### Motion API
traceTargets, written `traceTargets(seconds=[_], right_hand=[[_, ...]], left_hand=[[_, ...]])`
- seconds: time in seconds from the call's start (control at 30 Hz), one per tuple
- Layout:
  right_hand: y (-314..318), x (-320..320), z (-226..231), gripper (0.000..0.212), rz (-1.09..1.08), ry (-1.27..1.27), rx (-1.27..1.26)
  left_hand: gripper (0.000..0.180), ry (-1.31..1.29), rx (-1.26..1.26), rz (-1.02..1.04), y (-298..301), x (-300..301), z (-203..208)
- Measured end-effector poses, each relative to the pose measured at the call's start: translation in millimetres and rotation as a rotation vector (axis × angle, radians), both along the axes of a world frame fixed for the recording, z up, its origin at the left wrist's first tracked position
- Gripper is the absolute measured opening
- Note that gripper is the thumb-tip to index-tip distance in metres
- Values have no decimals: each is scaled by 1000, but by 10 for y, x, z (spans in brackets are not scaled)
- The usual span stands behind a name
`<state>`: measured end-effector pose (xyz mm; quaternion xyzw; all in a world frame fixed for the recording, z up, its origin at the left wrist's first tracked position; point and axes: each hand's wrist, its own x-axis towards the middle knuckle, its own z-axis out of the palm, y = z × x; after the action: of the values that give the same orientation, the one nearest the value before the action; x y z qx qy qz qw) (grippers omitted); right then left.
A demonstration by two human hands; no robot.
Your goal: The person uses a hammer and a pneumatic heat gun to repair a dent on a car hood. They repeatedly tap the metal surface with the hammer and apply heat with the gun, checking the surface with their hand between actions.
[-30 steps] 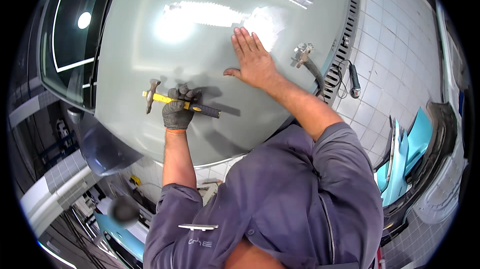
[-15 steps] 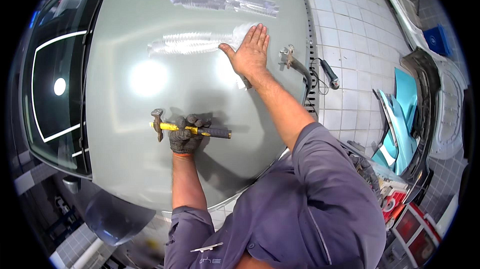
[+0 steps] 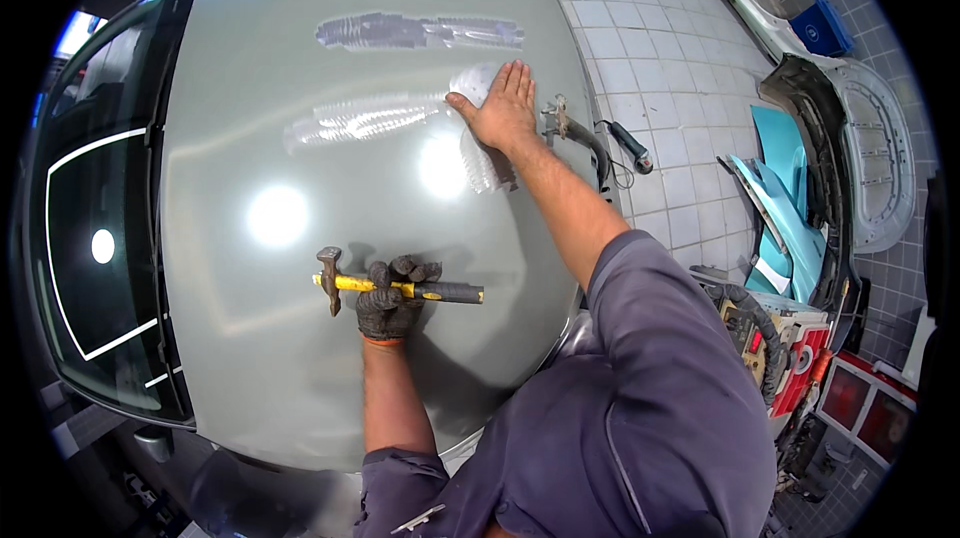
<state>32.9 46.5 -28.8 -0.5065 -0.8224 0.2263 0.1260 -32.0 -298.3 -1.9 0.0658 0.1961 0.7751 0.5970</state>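
Below me spreads a grey-green car bonnet (image 3: 230,338). My right hand (image 3: 503,116), bare, lies flat on it with fingers stretched out. It rests on a pale ground patch (image 3: 475,83) that shows around it near the bonnet's right edge. A shiny ground streak (image 3: 370,122) runs leftward from there, and a second, darker bare-metal streak (image 3: 400,31) lies farther off. In its dark glove, my left hand (image 3: 388,316) grips a hammer (image 3: 450,292) with a yellow and black handle. The hammer is level above the bonnet, its rusty head to the left.
A metal clamp with a dark hose (image 3: 565,123) sits at the bonnet's right edge. Beyond, a dark hand-held power tool (image 3: 630,146) with its cord is on the tiled floor (image 3: 655,88). Turquoise panels (image 3: 785,208) and a red-and-white machine (image 3: 800,363) stand right; the windscreen (image 3: 100,238) is left.
My view has shifted over the bonnet. My right hand has slid slightly toward its right edge, uncovering more of the pale patch. My left hand has carried the hammer a little right.
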Motion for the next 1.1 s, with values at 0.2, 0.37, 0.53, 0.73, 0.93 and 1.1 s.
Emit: traceTargets(seconds=[0.2,0.37,0.53,0.73,0.93,1.1], right_hand=[[-616,342,-34,116,67,-96,15],[-857,533,47,116,188,-154,-12],[-243,106,41,118,249,16,91],[-276,28,50,118,239,-6,93],[-494,64,94,123,404,-53,123],[49,-460,113,122,278,22,185]], left_hand=[[28,-16,-19,-12,42,-1,141],[26,33,-107,52,-154,-46,-242],[27,60,-167,70,-114,-43,-166],[29,22,-123,19,-21,-29,19],[32,2,-97,32,8,12,114],[29,14,-87,57,38,28,77]])
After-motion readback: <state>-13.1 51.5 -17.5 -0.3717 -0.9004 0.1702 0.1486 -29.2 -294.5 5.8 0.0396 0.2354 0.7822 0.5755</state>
